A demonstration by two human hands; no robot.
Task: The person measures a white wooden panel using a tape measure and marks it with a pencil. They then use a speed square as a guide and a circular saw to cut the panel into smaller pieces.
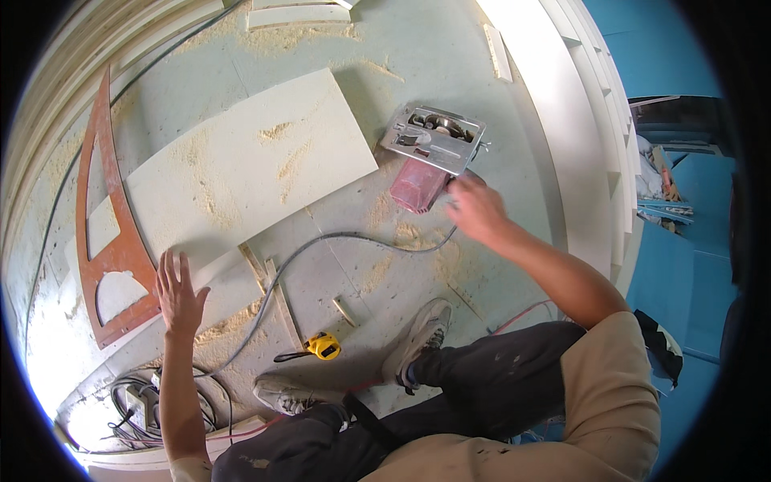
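My left hand (181,299) is open, fingers stretched out over the near left end of a white board (249,165) dusted with sawdust. Its fingertips lie beside a brown set square (132,249), which rests across the board's left end. On the floor to the board's right sits a circular saw (434,138), metal base plate facing up and reddish motor housing toward me. My right hand (478,210) is at the saw's handle side, its fingers curled and blurred; whether they grip the handle is unclear.
A grey cable (337,234) curves from the saw across the floor to coiled cords (132,410). A yellow tape measure (324,346) and thin wood strips (283,301) lie near my shoes. White panels (554,96) stand on the right; long boards (72,88) are at the left.
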